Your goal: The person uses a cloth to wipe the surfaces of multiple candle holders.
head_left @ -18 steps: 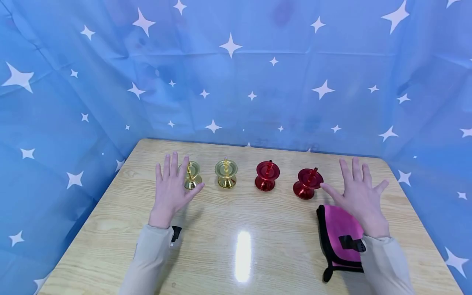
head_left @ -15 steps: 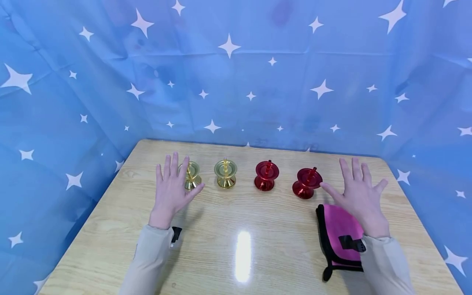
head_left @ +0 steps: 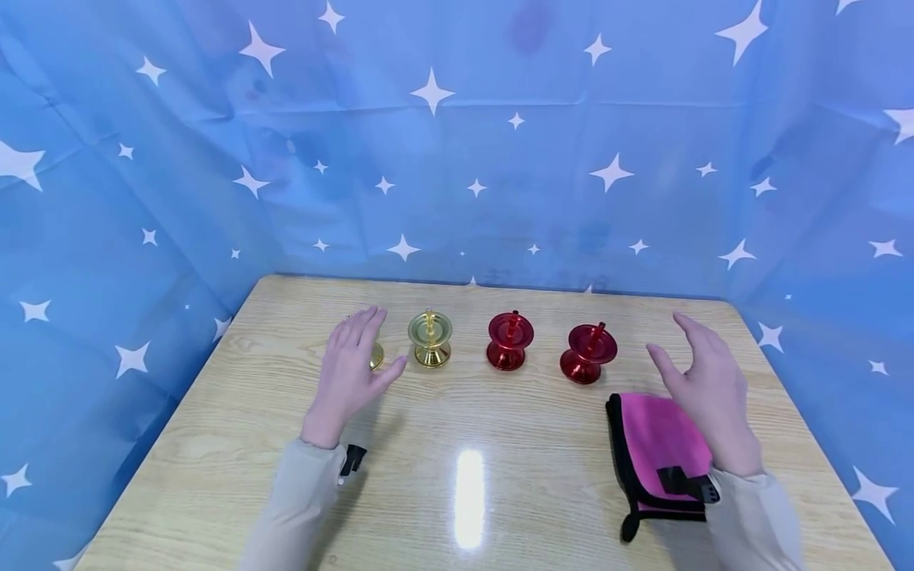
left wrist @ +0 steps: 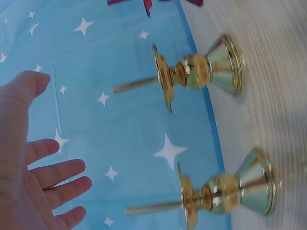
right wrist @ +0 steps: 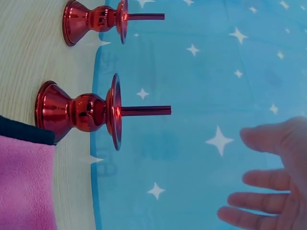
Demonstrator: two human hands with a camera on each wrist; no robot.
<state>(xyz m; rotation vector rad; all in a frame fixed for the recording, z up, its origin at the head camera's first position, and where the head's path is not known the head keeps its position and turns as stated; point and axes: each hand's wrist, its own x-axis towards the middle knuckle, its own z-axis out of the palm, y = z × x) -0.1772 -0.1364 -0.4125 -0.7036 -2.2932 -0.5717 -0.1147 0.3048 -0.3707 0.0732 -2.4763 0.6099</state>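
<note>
Two gold candle holders stand upright at the back left: the left one (head_left: pixel 376 356) is mostly hidden behind my left hand (head_left: pixel 347 366), the other gold candle holder (head_left: pixel 431 341) is in full view. To their right are two red candle holders, the inner one (head_left: pixel 510 341) and the outer one (head_left: pixel 588 354), each with a dish and a thin upright stem. My left hand holds nothing; its loosely bent fingers are apart from the gold holders in the left wrist view. My right hand (head_left: pixel 710 392) is held above the table, fingers relaxed, near the outer red candle holder.
A folded pink cloth (head_left: pixel 660 440) with black edging lies on the right of the wooden table (head_left: pixel 400 492), partly under my right wrist. A black strap loop sticks out at its front corner. Behind and beside the table hangs a blue curtain (head_left: pixel 464 214) with white stars.
Both hands were spread with straight fingers; now the fingers bend loosely. My left hand has tilted rightward over the left gold holder, and my right hand has turned sideways. The candle holders have stayed put.
</note>
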